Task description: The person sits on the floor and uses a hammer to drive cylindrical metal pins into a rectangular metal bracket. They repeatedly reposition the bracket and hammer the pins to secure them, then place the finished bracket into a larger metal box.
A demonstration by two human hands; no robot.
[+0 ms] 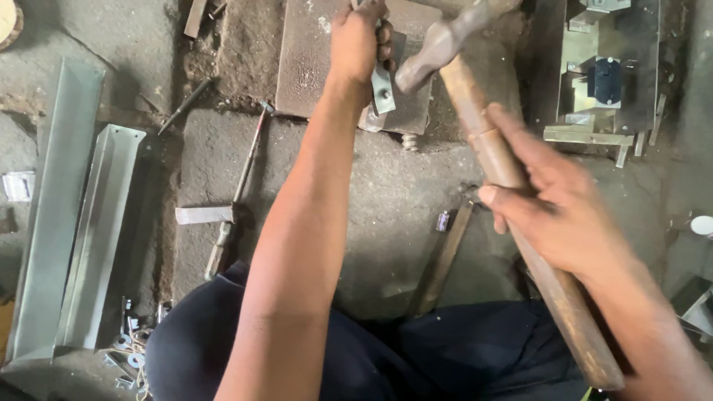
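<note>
Steel plate [312, 59]: lying flat on the concrete floor [386, 193], under the work.
Hammer [475, 126]: being gripped mid-handle by the right hand [553, 208], fingers wrapped closed, head hovering above the plate.
Metal bracket [383, 87]: being pinched tightly in the left hand [356, 41], standing on the plate's near edge.

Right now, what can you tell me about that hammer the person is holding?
The hammer has a dull grey metal head and a long, worn wooden handle with a tape-like wrap below the head. The right hand grips the handle midway, holding it raised and slanted, head toward the top. The head hovers beside the small metal bracket held by the left hand over a rusty steel plate.
</note>
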